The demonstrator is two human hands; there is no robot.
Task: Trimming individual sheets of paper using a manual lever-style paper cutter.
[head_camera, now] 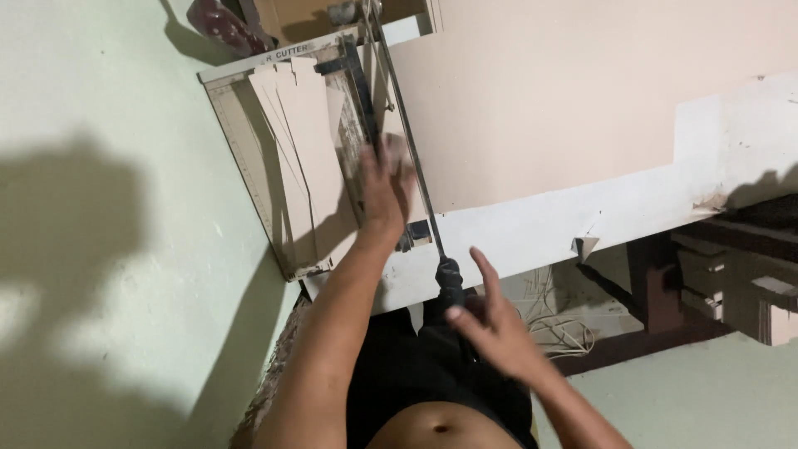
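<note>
Fingers of the left hand [384, 187] lie spread and flat, pressing down on the beige card strips [303, 154] stacked on the paper cutter [249, 158], just beside its raised blade arm [407, 133]. Near the arm's black handle [450, 278], the right hand [490, 328] hangs open with fingers splayed, gripping nothing, its thumb just beside the handle. A large beige board [565, 91] lies right of the blade on the white table [582, 220].
</note>
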